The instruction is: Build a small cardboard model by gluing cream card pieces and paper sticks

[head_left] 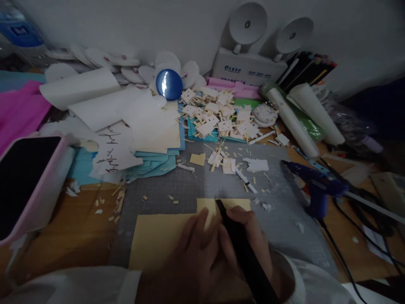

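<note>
Yellowish card (pixel 158 236) lies on a grey cutting mat (pixel 152 190), with a smaller piece (pixel 238 204) overlapping or adjoining it at the right. My left hand (pixel 198 249) rests on the card, fingers stretched out and pressing it down. In my right hand (pixel 253 236) is a black utility knife (pixel 240 240), its dark narrow tip on the smaller piece near the upper edge. The fingers wrap around the knife. Both hands are close together, and their lower parts are in shadow.
Small square paper pieces with thin sticks (pixel 211 114) are heaped behind the mat. A blue glue gun (pixel 316 185) with a cord lies right. Phone (pixel 25 181) stands left. White sheets (pixel 126 114), paper scraps (pixel 198 159) and a white twin-head lamp (pixel 249 63) are farther back.
</note>
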Available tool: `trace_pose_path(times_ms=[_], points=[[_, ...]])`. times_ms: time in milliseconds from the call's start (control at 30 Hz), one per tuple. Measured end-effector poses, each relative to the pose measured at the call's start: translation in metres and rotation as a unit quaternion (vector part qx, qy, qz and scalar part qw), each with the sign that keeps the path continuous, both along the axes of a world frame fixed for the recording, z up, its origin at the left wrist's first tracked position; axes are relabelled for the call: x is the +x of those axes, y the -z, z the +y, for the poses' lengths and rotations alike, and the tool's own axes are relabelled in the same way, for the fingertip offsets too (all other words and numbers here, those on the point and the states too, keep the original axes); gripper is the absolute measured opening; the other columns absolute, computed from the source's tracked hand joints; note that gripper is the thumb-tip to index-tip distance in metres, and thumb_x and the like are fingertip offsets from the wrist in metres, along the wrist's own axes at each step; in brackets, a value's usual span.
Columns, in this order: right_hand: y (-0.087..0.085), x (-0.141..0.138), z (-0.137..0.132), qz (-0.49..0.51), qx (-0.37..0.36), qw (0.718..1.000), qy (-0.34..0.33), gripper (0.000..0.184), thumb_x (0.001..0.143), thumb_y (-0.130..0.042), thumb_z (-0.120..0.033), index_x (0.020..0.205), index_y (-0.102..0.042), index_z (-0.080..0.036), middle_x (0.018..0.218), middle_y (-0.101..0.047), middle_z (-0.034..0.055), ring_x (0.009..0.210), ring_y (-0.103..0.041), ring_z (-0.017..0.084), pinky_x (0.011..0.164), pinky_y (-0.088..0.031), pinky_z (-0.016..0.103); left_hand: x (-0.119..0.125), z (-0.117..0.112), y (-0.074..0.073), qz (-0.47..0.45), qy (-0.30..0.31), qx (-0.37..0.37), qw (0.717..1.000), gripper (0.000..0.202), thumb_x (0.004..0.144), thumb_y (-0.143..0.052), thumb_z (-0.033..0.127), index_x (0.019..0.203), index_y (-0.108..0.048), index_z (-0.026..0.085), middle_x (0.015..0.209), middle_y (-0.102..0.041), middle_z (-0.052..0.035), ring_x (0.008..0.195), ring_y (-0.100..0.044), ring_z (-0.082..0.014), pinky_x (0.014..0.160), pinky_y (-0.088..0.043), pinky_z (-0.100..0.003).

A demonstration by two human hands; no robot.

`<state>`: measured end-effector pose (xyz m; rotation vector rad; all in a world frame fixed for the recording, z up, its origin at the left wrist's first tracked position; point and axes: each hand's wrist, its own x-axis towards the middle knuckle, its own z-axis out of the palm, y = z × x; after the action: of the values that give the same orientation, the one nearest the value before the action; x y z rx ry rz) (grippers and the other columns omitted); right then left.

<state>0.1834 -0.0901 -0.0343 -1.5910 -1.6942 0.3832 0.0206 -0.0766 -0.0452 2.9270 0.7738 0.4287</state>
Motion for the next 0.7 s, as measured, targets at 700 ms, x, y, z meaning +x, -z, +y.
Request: trace_pose_path(times_ms=[700], points=[[-0.0047,0.0005,0.0062,-0.036,-0.021,0.999,-0.029,0.023,0.077,-0.052,-0.017,0.097,-0.044,-0.025,0.072,-0.060,-0.0015,0.061,-0.061,0.016,0.053,-0.050,0.026,0.0007,-0.0015,-0.0055,0.017,0.008,0.009,1.000,0.046,0.093,-0.050,0.044,0.134,-0.051,0.023,0.135,-0.051,-0.0103,0.130,-0.037,-0.0386,0.106,-0.022,-0.047]])
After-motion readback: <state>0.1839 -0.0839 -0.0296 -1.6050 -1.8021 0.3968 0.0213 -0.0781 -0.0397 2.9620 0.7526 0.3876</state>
